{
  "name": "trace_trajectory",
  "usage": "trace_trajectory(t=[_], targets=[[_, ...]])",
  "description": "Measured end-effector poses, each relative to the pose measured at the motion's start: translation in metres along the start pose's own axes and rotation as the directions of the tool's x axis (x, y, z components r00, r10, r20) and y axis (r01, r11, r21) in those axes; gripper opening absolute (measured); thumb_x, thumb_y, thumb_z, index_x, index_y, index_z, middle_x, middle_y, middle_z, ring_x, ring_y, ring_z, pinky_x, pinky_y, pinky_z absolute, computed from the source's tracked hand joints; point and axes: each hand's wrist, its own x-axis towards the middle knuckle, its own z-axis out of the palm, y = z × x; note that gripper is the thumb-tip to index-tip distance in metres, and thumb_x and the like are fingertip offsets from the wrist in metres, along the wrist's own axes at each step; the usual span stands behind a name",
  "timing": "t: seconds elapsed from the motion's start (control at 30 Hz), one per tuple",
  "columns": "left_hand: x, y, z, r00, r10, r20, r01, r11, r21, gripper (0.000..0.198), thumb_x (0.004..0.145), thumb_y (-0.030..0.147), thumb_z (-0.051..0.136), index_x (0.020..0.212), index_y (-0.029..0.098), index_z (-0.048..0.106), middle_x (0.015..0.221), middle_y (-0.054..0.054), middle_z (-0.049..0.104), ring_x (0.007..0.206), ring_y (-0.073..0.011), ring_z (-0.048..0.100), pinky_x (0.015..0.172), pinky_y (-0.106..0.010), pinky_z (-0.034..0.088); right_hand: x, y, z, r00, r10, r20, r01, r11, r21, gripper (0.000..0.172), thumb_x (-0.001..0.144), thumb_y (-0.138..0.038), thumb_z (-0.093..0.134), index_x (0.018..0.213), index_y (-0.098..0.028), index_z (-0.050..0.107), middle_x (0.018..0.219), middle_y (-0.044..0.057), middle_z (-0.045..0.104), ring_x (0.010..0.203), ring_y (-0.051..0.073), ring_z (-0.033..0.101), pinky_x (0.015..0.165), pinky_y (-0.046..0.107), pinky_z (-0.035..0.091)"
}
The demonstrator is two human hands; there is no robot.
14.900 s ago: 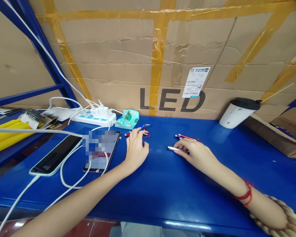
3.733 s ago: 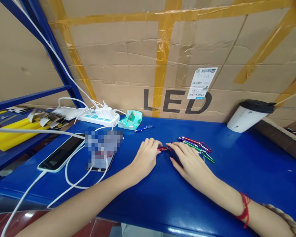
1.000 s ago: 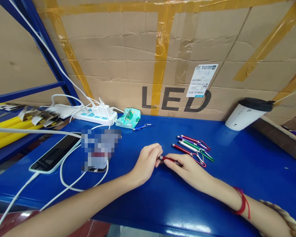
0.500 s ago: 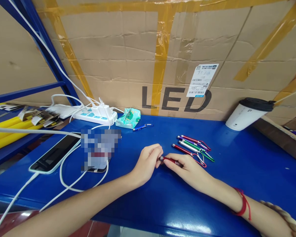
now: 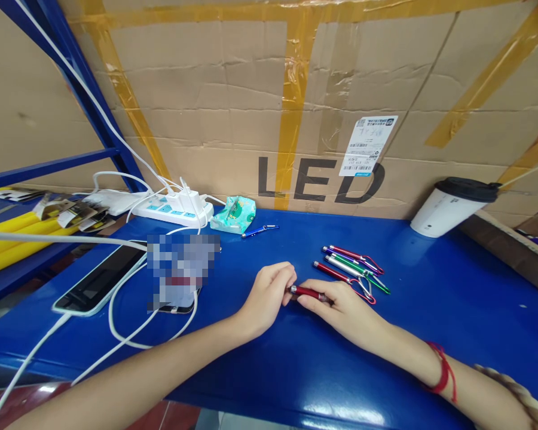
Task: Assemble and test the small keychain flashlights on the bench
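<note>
r hand [image 5: 336, 306] has the red tube [image 5: 311, 293] gripped btwn thumb & fingers, just below ctr of frame, tube tilted only slightly, silver end pointing l. l hand [image 5: 269, 292] is curled w/ fingertips right by that end; can't tell if it's pinching the tip or has sth small tucked inside, b/c the knuckles hide it. step in hand looks like two-handed work on the tube's end, prob fitting or turning; next move calls for r hand to keep the tube steady & in line while l fingers work the tip w/o skewing it. pose: l forearm slants up from lower l of frame, r forearm from lower r, wrists low over the blue tabletop [image 5: 363, 370], hands nearly meeting. just above r hand, r of ctr, lies a bunch of clip-ended tubes [image 5: 338, 263], red, purple, green & silver; a blue tube [image 5: 260, 232] sits apart, above l hand, beside the green packet [image 5: 234, 215].
</note>
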Motion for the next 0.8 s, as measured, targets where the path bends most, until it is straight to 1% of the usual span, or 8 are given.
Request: trace_trajectory(t=[0.1,0.17,0.27,0.4,0.63,0.7,0.8], targets=[[0.001,-0.002,-0.001,1.000,0.002,-0.010,-0.002,1.000,0.020,0.030,0.082,0.028,0.033,0.053,0.018,0.034,0.046,0.004,0.035,0.048,-0.0098,0.037,0.053,-0.024,0.030,0.000,0.000,0.000,1.000,-0.011,0.020,0.011,1.000,-0.001,0.049,0.083,-0.056,0.035,0.090,-0.015,0.061,0.075,-0.002,0.056,0.060,-0.005,0.037,0.057,0.004,0.028],[0.001,-0.004,-0.002,0.999,0.018,-0.035,-0.017,0.999,0.041,0.030,0.083,0.027,0.034,0.055,0.017,0.035,0.051,0.003,0.038,0.052,-0.0105,0.039,0.058,-0.024,0.032,0.001,0.000,0.000,1.000,-0.002,0.019,0.003,1.000,-0.005,0.048,0.083,-0.056,0.036,0.089,-0.015,0.061,0.077,-0.002,0.056,0.063,-0.005,0.039,0.059,0.004,0.029],[0.004,-0.008,-0.004,0.995,0.047,-0.092,-0.041,0.997,0.071,0.027,0.084,0.026,0.033,0.058,0.017,0.037,0.059,0.002,0.044,0.062,-0.0124,0.041,0.066,-0.025,0.032,0.001,0.001,0.000,1.000,0.015,0.008,-0.015,1.000,-0.024,0.050,0.082,-0.057,0.035,0.088,-0.014,0.060,0.077,-0.002,0.055,0.064,-0.004,0.039,0.061,0.004,0.030],[0.007,-0.014,-0.006,0.989,0.048,-0.139,-0.037,0.996,0.077,0.023,0.083,0.024,0.032,0.063,0.018,0.040,0.071,-0.001,0.048,0.075,-0.0151,0.044,0.067,-0.025,0.031,0.000,0.001,0.001,0.999,0.035,-0.002,-0.036,0.998,-0.043,0.052,0.081,-0.059,0.035,0.086,-0.013,0.059,0.074,-0.002,0.053,0.062,-0.005,0.036,0.058,0.005,0.028],[0.008,-0.015,-0.005,0.994,0.042,-0.097,-0.036,0.998,0.060,0.021,0.083,0.027,0.033,0.065,0.018,0.040,0.072,-0.001,0.046,0.077,-0.0160,0.044,0.065,-0.025,0.031,0.000,0.000,0.001,0.998,0.063,-0.026,-0.064,0.997,-0.041,0.058,0.080,-0.061,0.035,0.077,-0.008,0.058,0.064,-0.001,0.045,0.056,-0.005,0.029,0.051,0.007,0.023],[0.007,-0.014,-0.005,0.995,0.040,-0.090,-0.035,0.998,0.056,0.022,0.083,0.027,0.033,0.065,0.018,0.041,0.072,-0.001,0.046,0.076,-0.0158,0.044,0.065,-0.025,0.031,0.000,0.000,0.001,0.998,0.057,-0.038,-0.059,0.997,-0.040,0.058,0.079,-0.062,0.036,0.078,-0.008,0.060,0.064,0.000,0.046,0.055,-0.005,0.029,0.051,0.008,0.023],[0.006,-0.014,-0.004,0.996,0.036,-0.086,-0.032,0.998,0.049,0.023,0.084,0.027,0.033,0.064,0.018,0.040,0.071,0.000,0.046,0.075,-0.0151,0.043,0.065,-0.025,0.031,0.000,0.001,0.001,0.999,0.027,-0.040,-0.027,1.000,-0.015,0.056,0.080,-0.060,0.037,0.085,-0.011,0.063,0.069,0.000,0.053,0.057,-0.004,0.033,0.053,0.007,0.026]])
